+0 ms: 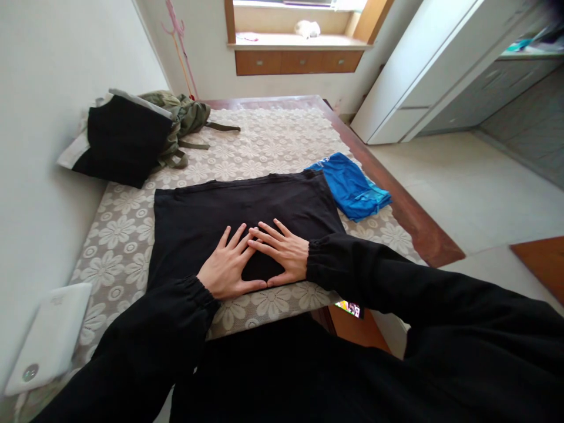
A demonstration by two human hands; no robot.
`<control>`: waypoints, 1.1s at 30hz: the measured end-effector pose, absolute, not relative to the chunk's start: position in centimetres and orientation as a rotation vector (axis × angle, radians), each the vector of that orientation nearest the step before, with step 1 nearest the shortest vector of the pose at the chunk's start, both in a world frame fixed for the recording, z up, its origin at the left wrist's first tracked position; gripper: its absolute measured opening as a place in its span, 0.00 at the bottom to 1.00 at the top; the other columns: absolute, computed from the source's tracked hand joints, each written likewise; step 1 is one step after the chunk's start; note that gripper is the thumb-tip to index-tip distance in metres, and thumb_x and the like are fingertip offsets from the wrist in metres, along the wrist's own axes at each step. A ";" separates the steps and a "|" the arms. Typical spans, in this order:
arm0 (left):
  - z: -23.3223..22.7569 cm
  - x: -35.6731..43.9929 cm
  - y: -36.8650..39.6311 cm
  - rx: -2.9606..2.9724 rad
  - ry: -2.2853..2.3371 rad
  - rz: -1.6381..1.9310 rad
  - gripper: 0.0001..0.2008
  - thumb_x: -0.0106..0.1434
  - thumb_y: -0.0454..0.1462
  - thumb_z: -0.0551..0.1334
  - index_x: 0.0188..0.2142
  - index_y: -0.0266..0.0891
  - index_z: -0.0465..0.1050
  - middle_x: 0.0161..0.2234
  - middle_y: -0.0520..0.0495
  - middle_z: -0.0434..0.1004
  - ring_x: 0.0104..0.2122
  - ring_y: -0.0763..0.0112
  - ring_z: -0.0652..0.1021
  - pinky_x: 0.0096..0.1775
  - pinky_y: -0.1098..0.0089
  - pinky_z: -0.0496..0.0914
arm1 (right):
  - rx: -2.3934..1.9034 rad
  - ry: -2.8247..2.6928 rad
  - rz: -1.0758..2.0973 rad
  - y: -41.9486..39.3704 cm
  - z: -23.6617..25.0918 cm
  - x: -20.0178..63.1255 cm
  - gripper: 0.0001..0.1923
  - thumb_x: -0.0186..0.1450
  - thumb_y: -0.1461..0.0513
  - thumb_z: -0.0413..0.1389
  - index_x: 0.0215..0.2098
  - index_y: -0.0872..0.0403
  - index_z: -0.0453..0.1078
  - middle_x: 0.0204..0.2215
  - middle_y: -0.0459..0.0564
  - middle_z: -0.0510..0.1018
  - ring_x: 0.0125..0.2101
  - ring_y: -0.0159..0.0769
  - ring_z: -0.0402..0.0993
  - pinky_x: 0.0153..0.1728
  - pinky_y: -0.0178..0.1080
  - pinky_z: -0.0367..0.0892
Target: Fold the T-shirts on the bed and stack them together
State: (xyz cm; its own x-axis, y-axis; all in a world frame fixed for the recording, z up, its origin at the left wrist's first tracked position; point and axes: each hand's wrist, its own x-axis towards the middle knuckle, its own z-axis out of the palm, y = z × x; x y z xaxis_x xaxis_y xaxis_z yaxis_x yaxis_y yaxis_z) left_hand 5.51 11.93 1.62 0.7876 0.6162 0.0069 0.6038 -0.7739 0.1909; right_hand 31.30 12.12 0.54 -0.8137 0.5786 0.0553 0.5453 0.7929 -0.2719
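Observation:
A piece of black clothing, folded into a wide rectangle, lies on the table in front of me. My left hand rests flat on it near the front edge, fingers spread. Beside it, my right hand also lies flat on the cloth with its fingers apart. The fingertips and thumbs of both hands meet, leaving a gap of black fabric between the palms. What kind of garment it is, I cannot tell. Touching its right far corner is a folded blue garment.
A lace cloth covers the wooden table. At the back left sit a black-and-white item and an olive backpack. A white power bank with a cable lies at the near left. A lit phone shows below the front edge.

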 end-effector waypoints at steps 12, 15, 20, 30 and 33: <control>1.1 5.1 11.7 2.830 0.918 0.117 0.59 0.65 0.75 0.56 0.79 0.35 0.56 0.79 0.32 0.52 0.80 0.37 0.48 0.77 0.33 0.41 | -0.788 -2.885 0.346 12.0 0.0 31.4 0.60 0.67 0.33 0.63 0.84 0.53 0.47 0.82 0.61 0.49 0.81 0.65 0.33 0.76 0.73 0.31; 1.1 5.1 11.8 2.825 0.923 0.112 0.60 0.64 0.75 0.56 0.79 0.35 0.55 0.80 0.33 0.50 0.80 0.37 0.48 0.77 0.33 0.41 | -0.794 -2.885 0.353 12.0 0.1 31.5 0.60 0.67 0.33 0.63 0.84 0.52 0.47 0.82 0.61 0.49 0.81 0.65 0.33 0.76 0.73 0.31; 1.2 5.0 11.8 2.815 0.917 0.118 0.61 0.63 0.76 0.57 0.80 0.37 0.53 0.79 0.32 0.53 0.79 0.37 0.50 0.77 0.32 0.42 | -0.799 -2.893 0.359 12.0 0.4 31.5 0.60 0.67 0.32 0.62 0.84 0.52 0.48 0.82 0.60 0.49 0.81 0.65 0.34 0.76 0.72 0.29; 1.1 5.2 11.8 2.804 0.925 0.107 0.62 0.61 0.77 0.56 0.79 0.37 0.54 0.80 0.34 0.49 0.79 0.36 0.49 0.76 0.31 0.41 | -0.873 -2.877 0.335 11.3 -0.1 31.4 0.60 0.67 0.33 0.62 0.84 0.50 0.44 0.82 0.61 0.47 0.80 0.71 0.34 0.73 0.81 0.31; 1.0 5.2 11.8 2.797 0.919 0.089 0.62 0.62 0.76 0.57 0.80 0.37 0.53 0.80 0.33 0.48 0.80 0.35 0.48 0.76 0.30 0.41 | -0.863 -2.862 0.330 11.2 -0.1 31.4 0.60 0.67 0.32 0.62 0.84 0.50 0.44 0.82 0.61 0.48 0.80 0.70 0.35 0.73 0.80 0.32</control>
State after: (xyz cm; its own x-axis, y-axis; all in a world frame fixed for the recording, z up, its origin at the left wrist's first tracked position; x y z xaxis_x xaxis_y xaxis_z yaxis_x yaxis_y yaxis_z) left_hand 5.17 11.83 1.02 0.8054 0.5928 -0.0040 0.5810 -0.7881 0.2033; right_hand 31.41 11.18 -0.09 -0.8270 0.5585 0.0645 0.5291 0.8120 -0.2465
